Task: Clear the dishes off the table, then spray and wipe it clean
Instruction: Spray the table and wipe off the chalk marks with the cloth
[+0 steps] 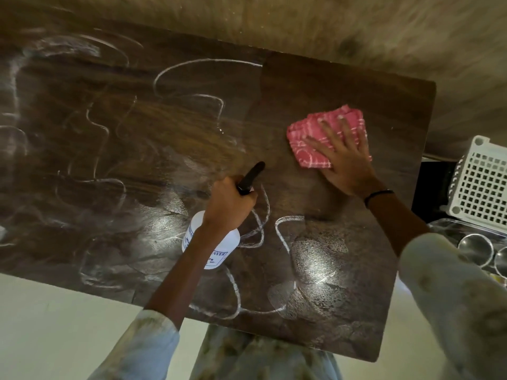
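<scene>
A dark brown wooden table point(137, 138) fills the view, streaked with white loops and wet, shiny patches. My left hand point(230, 200) grips a white spray bottle point(216, 249) with a black nozzle, held over the middle of the table and pointed away from me. My right hand point(343, 157) lies flat with fingers spread on a folded pink checked cloth point(310, 130), pressing it onto the table's far right part. No dishes stand on the table.
A white plastic lattice basket point(485, 182) sits off the table's right edge, above a tray with round steel bowls point(474, 249). A pale floor shows at the near left. A beige wall runs behind the table.
</scene>
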Tool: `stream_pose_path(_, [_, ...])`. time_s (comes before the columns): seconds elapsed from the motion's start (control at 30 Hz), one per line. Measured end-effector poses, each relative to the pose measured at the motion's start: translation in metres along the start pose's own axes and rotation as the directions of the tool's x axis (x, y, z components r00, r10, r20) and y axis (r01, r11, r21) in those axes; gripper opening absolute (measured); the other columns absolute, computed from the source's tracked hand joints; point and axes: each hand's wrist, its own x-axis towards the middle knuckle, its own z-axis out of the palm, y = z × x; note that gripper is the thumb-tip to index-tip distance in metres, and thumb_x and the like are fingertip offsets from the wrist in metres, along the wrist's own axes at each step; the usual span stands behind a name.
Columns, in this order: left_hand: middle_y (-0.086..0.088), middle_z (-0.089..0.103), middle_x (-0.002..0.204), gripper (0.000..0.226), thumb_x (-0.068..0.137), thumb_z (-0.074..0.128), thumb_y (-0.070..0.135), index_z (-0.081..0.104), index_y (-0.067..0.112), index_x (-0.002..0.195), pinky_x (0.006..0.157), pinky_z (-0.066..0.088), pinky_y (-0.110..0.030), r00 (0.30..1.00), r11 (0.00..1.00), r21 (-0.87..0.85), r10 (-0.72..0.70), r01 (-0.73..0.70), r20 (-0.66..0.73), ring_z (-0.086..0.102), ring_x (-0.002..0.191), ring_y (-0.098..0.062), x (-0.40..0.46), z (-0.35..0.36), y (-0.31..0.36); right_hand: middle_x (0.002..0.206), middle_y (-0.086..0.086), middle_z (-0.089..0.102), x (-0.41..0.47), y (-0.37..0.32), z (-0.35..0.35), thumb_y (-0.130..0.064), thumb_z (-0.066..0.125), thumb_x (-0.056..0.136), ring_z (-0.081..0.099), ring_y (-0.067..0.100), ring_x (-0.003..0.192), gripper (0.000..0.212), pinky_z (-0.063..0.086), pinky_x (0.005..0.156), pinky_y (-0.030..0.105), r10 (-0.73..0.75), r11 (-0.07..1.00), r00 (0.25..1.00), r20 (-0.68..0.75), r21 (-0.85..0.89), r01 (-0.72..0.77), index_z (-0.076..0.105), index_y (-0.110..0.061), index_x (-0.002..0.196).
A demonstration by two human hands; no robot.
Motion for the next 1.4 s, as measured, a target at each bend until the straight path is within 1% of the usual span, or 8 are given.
stream_pose_path(0.17, [0.001, 0.035, 0.042, 0.039, 0.085, 0.059, 0.010, 0.041, 0.019, 0.052, 0.044, 0.029, -0.023, 1.000, 1.000, 0.012, 0.004, -0.004, 0.030, 0.032, 0.038, -0.016, -0.004, -0.001, -0.003, 0.162, 0.004, 0.001, 0.061, -0.060, 0.000, -0.053, 0.047, 0.092, -0.005, 0.042, 0.146, 0.068, -0.010, 0.107, 0.066, 0.263, 0.959, 0.964, -0.019, 0.116, -0.260, 0.013, -0.043, 0.150])
stream_pose_path(0.33, [-0.002, 0.040, 0.047, 0.021, 0.083, 0.061, 0.010, 0.055, 0.004, 0.063, 0.049, 0.032, -0.027, 0.999, 0.999, 0.031, -0.028, 0.027, 0.024, 0.038, 0.045, -0.021, -0.008, 0.000, -0.005, 0.161, 0.007, 0.013, 0.026, -0.112, 0.007, -0.058, 0.030, 0.088, 0.006, 0.041, 0.146, 0.063, 0.003, 0.111, 0.070, -0.041, 0.997, 0.998, -0.048, 0.060, 0.043, 0.024, -0.040, 0.148])
stream_pose_path(0.43, [-0.002, 0.044, 0.049, 0.014, 0.083, 0.061, 0.012, 0.061, 0.000, 0.075, 0.051, 0.034, -0.027, 1.000, 0.998, 0.063, -0.009, 0.008, 0.021, 0.044, 0.049, -0.024, -0.010, -0.001, -0.006, 0.160, 0.006, 0.015, -0.019, -0.093, 0.020, -0.044, 0.049, 0.084, 0.008, 0.038, 0.146, 0.069, 0.007, 0.113, 0.067, -0.113, 0.994, 0.993, -0.033, -0.005, 0.113, 0.023, -0.040, 0.147])
stream_pose_path(0.53, [0.000, 0.048, 0.052, 0.012, 0.084, 0.061, 0.014, 0.063, 0.005, 0.077, 0.053, 0.039, -0.027, 1.000, 0.995, 0.099, 0.008, -0.011, 0.025, 0.052, 0.055, -0.026, -0.015, -0.001, -0.010, 0.160, 0.007, 0.015, -0.041, -0.055, 0.017, -0.041, 0.058, 0.084, 0.008, 0.039, 0.146, 0.074, 0.006, 0.111, 0.068, 0.021, 1.000, 0.999, -0.034, 0.005, -0.021, 0.022, -0.039, 0.148])
stream_pose_path(0.77, [0.000, 0.047, 0.050, 0.014, 0.082, 0.060, 0.014, 0.057, 0.013, 0.068, 0.051, 0.043, -0.030, 0.996, 0.993, 0.117, 0.009, -0.020, 0.092, 0.049, 0.048, -0.022, -0.030, 0.007, -0.029, 0.162, 0.002, 0.003, 0.029, -0.072, 0.006, -0.059, 0.036, 0.091, -0.003, 0.041, 0.146, 0.064, -0.011, 0.107, 0.063, 0.355, 0.927, 0.935, -0.023, 0.135, -0.349, 0.015, -0.044, 0.149])
stream_pose_path(1.03, [-0.005, 0.052, 0.055, 0.013, 0.081, 0.060, 0.011, 0.057, 0.003, 0.071, 0.049, 0.038, -0.030, 0.967, 0.990, 0.121, 0.041, -0.073, 0.252, 0.050, 0.049, -0.022, -0.058, 0.034, -0.030, 0.161, 0.003, 0.012, 0.005, -0.061, 0.010, -0.053, 0.038, 0.088, 0.005, 0.038, 0.147, 0.064, 0.001, 0.114, 0.063, -0.174, 0.985, 0.985, -0.011, -0.019, 0.174, 0.020, -0.042, 0.149])
stream_pose_path(1.23, [0.005, 0.039, 0.051, 0.021, 0.082, 0.058, 0.009, 0.046, 0.015, 0.066, 0.044, 0.026, -0.022, 0.961, 0.981, 0.161, 0.056, -0.103, 0.272, 0.037, 0.043, -0.009, -0.070, 0.048, -0.025, 0.162, 0.001, 0.008, -0.016, -0.047, 0.005, -0.055, 0.030, 0.085, 0.000, 0.035, 0.148, 0.067, 0.002, 0.115, 0.063, -0.072, 0.997, 0.996, 0.047, -0.004, 0.072, 0.018, -0.043, 0.149])
stream_pose_path(1.4, [-0.001, 0.046, 0.054, 0.011, 0.079, 0.057, 0.008, 0.053, 0.007, 0.068, 0.043, 0.030, -0.022, 0.976, 0.987, 0.157, -0.054, 0.021, 0.210, 0.043, 0.043, -0.013, -0.071, 0.044, -0.037, 0.162, 0.002, 0.007, -0.018, -0.052, 0.003, -0.049, 0.048, 0.089, -0.001, 0.036, 0.147, 0.069, 0.001, 0.113, 0.062, -0.042, 0.999, 0.999, 0.032, -0.003, 0.042, 0.017, -0.041, 0.150])
